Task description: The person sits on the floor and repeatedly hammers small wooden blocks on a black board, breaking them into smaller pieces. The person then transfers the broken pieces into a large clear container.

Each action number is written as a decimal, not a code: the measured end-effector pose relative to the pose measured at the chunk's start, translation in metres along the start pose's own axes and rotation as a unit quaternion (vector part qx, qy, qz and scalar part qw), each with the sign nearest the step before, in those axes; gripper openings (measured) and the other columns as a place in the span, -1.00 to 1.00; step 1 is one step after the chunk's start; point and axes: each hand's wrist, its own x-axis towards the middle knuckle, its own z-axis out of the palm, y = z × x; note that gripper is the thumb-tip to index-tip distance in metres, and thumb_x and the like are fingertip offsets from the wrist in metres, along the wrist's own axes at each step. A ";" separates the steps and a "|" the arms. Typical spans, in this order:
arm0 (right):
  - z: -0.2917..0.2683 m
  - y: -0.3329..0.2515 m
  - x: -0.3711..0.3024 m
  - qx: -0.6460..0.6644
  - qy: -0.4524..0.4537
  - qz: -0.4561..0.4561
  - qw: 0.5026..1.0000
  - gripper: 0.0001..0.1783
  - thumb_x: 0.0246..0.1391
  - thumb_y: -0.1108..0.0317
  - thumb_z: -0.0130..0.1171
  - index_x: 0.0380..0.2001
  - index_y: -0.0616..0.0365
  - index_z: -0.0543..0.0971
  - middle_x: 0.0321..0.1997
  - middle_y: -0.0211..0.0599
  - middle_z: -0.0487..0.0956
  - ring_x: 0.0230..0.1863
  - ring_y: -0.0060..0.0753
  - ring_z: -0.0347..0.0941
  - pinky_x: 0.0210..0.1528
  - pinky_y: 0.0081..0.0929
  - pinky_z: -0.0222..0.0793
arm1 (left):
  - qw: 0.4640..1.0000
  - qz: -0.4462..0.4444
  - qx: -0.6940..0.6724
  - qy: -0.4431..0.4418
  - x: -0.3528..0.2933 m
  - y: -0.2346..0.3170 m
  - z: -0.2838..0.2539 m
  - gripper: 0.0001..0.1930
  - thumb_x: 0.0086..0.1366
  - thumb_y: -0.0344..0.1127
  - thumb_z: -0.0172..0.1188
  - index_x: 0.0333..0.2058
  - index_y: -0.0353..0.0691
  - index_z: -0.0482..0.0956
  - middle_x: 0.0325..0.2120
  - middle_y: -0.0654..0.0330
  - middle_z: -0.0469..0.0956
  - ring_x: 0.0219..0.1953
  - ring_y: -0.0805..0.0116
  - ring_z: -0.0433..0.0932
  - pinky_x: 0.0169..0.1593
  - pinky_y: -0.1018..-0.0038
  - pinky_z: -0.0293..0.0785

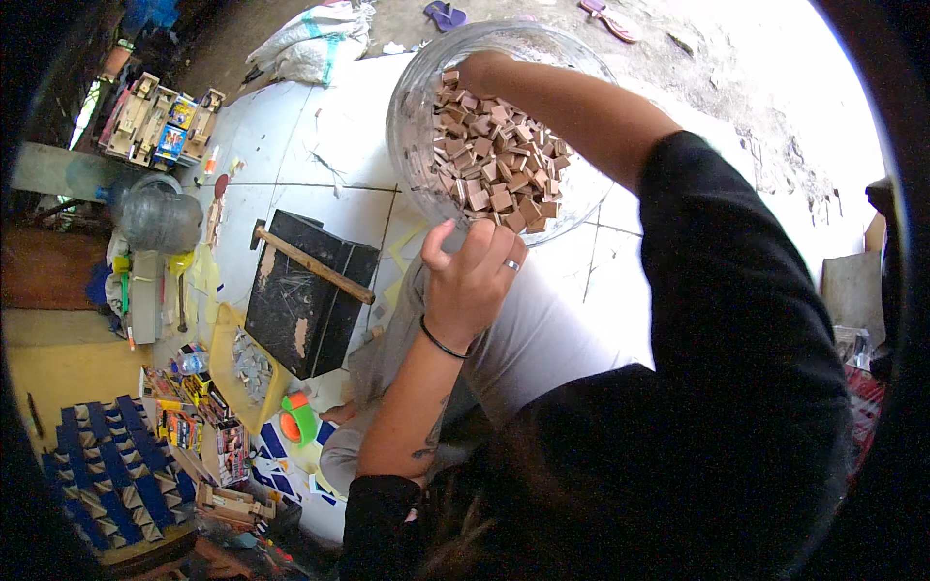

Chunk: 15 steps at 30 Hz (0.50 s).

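A large clear round tub (pixel 399 131) stands in front of me, holding a heap of small brown square pieces (pixel 499 160), perhaps wood. My left hand (pixel 473 281) grips the tub's near rim, its fingers curled over the edge and the thumb raised at the side; it wears a ring, and a dark band circles the wrist. Across the tub stretches my right arm, with my right hand (pixel 481 72) down inside by the far left wall, at the edge of the heap. The fingers of that hand are hidden, so what they hold does not show.
Left of my leg, a hammer (pixel 320 266) lies on a scuffed black box (pixel 291 315). Beside it are a yellow tray (pixel 231 349) of scraps and a green-and-orange tape roll (pixel 298 421). Blue folded pieces (pixel 116 474) cover the lower left; a white sack (pixel 315 44) lies beyond.
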 end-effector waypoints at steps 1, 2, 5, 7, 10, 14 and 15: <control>0.011 -0.004 0.002 -0.033 0.005 -0.015 0.999 -0.71 -0.04 0.28 0.14 -0.25 0.16 0.62 -0.15 -0.10 0.58 -0.11 -0.19 0.52 -0.15 -0.27 0.46 | 1.000 -0.004 -0.013 -0.003 0.000 0.001 -0.001 -0.95 0.02 -0.29 0.14 -0.48 0.02 0.47 -0.43 0.45 0.36 -0.12 0.54 0.35 0.09 0.19 -0.03; 0.019 -0.008 0.005 -0.088 -0.031 0.007 0.996 -0.68 -0.04 0.25 0.14 -0.19 0.11 0.61 -0.09 -0.14 0.56 -0.05 -0.14 0.49 -0.12 -0.26 0.45 | 1.000 -0.007 -0.025 -0.004 0.000 0.000 -0.001 -0.93 0.04 -0.34 0.08 -0.47 0.03 0.47 -0.42 0.45 0.35 -0.10 0.56 0.35 0.11 0.21 -0.04; 0.037 -0.032 0.006 -0.010 -0.086 0.068 0.994 -0.64 -0.02 0.30 0.13 -0.11 0.09 0.58 -0.04 -0.21 0.54 0.03 -0.05 0.44 -0.08 -0.23 0.44 | 1.000 0.008 0.003 -0.023 -0.001 0.000 -0.002 -0.93 0.04 -0.33 0.06 -0.46 0.06 0.47 -0.42 0.46 0.35 -0.09 0.57 0.34 0.12 0.20 -0.04; 0.036 -0.037 -0.005 -0.010 -0.107 0.051 0.993 -0.69 -0.06 0.36 0.17 -0.17 0.12 0.60 -0.08 -0.19 0.55 -0.01 -0.07 0.46 -0.11 -0.24 0.45 | 1.000 0.004 0.014 -0.015 -0.001 0.002 -0.001 -0.93 0.05 -0.31 0.05 -0.46 0.07 0.46 -0.41 0.47 0.36 -0.08 0.58 0.33 0.13 0.19 -0.04; 0.031 -0.029 -0.039 -0.137 -0.193 -0.107 0.966 -0.69 -0.07 0.40 0.13 -0.18 0.13 0.58 -0.09 -0.12 0.55 -0.07 -0.08 0.49 -0.17 -0.21 0.47 | 0.999 0.026 0.030 -0.016 -0.002 0.003 -0.001 -0.96 0.05 -0.27 0.08 -0.46 0.05 0.47 -0.41 0.46 0.38 -0.07 0.56 0.34 0.11 0.17 -0.05; 0.035 -0.002 -0.099 0.003 -0.163 -0.106 0.981 -0.72 -0.04 0.38 0.08 -0.26 0.29 0.60 -0.29 -0.09 0.60 -0.35 -0.08 0.56 -0.39 -0.05 0.46 | 0.998 0.051 0.042 -0.021 -0.005 0.004 0.000 -0.94 0.08 -0.25 0.03 -0.46 0.07 0.48 -0.40 0.47 0.40 -0.05 0.55 0.34 0.11 0.18 -0.05; 0.035 0.002 -0.102 0.049 -0.202 -0.087 0.974 -0.72 -0.04 0.38 0.07 -0.26 0.31 0.59 -0.30 -0.07 0.60 -0.36 -0.07 0.56 -0.39 -0.07 0.46 | 0.998 0.050 0.031 -0.021 -0.006 0.003 0.000 -0.95 0.08 -0.25 0.05 -0.46 0.06 0.48 -0.40 0.46 0.40 -0.05 0.54 0.34 0.11 0.18 -0.05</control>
